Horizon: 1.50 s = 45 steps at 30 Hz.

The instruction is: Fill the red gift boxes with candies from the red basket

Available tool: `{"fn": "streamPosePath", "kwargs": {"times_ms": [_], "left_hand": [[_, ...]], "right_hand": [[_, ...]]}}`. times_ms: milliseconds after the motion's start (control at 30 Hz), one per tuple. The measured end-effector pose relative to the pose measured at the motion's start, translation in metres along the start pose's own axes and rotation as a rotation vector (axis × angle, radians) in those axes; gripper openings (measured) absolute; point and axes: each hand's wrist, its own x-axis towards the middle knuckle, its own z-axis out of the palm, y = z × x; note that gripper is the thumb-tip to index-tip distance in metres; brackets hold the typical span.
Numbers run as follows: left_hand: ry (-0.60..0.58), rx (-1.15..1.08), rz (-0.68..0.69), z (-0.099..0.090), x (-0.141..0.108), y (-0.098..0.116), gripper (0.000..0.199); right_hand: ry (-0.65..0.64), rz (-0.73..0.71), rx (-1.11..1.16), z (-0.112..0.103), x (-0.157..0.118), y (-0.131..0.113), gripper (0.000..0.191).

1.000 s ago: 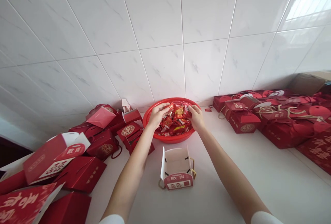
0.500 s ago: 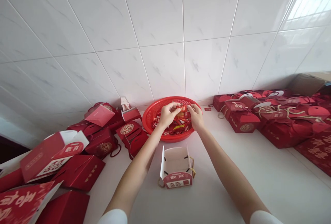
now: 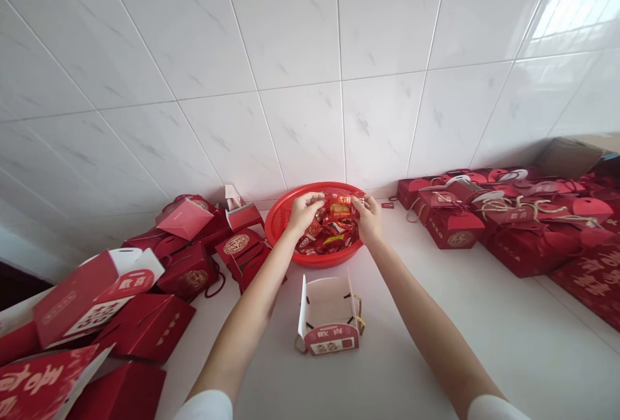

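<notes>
A red plastic basket (image 3: 278, 216) full of small wrapped sweets (image 3: 322, 240) stands against the wall, with both hands over it. Between my hands lies a red and gold wrapped snack (image 3: 341, 209). The fingers of my right hand (image 3: 369, 216) are closed at its right edge, by a small white-printed part. To the left, my left hand (image 3: 304, 212) has its fingertips drawn together near a red wrapper; what they hold, if anything, is unclear. An open red and white gift box (image 3: 334, 336) with cord handles sits in front of the basket.
Red gift boxes (image 3: 188, 271) are piled at the left, some with open flaps. Closed red boxes (image 3: 455, 226) with string handles crowd the right side. A brown carton (image 3: 571, 156) stands at the far right. The tiled wall (image 3: 305, 129) rises directly behind the basket.
My left hand has moved slightly left, away from the wrapped snack it was touching. My right hand stays at the snack's right edge. The gift box stays in place.
</notes>
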Motion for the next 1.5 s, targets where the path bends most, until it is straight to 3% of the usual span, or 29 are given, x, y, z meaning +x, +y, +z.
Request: {"fn": "streamPosePath", "kwargs": {"times_ms": [133, 233, 300, 433, 500, 600, 767, 1000, 1233, 1333, 1500], "left_hand": [[-0.359, 0.202, -0.158, -0.007, -0.002, -0.004, 0.013], [-0.58, 0.318, -0.244, -0.006, -0.004, -0.006, 0.026], [-0.627, 0.375, -0.256, -0.002, -0.003, -0.006, 0.039], [-0.588, 0.568, -0.179, 0.007, 0.001, -0.005, 0.061], [-0.598, 0.659, -0.121, 0.013, 0.001, -0.006, 0.057], [-0.625, 0.671, -0.072, 0.018, 0.002, -0.006, 0.034], [-0.468, 0.61, 0.022, 0.012, 0.007, -0.004, 0.011], [-0.154, 0.439, -0.031, -0.003, 0.02, -0.009, 0.019], [-0.006, 0.246, -0.122, -0.011, 0.024, -0.018, 0.021], [0.066, 0.241, -0.149, -0.013, 0.024, -0.022, 0.032], [0.163, 0.348, -0.172, -0.016, 0.021, -0.024, 0.068]], "right_hand": [[0.029, 0.004, 0.055, 0.001, 0.001, 0.001, 0.041], [0.021, 0.006, 0.073, 0.001, 0.001, 0.001, 0.039], [0.016, 0.004, 0.059, 0.001, 0.001, 0.001, 0.038], [0.018, 0.006, 0.059, 0.0, 0.001, 0.001, 0.038], [0.019, 0.012, 0.078, 0.0, 0.001, 0.001, 0.037], [0.018, 0.003, 0.097, 0.0, 0.001, 0.001, 0.037], [0.039, -0.009, 0.105, 0.001, 0.001, 0.0, 0.038], [0.069, -0.014, 0.144, 0.0, 0.002, 0.001, 0.037], [0.08, -0.029, 0.146, 0.001, 0.003, 0.001, 0.037], [0.089, -0.03, 0.142, 0.001, 0.003, 0.001, 0.037], [0.091, -0.017, 0.142, 0.001, 0.003, 0.001, 0.038]]}}
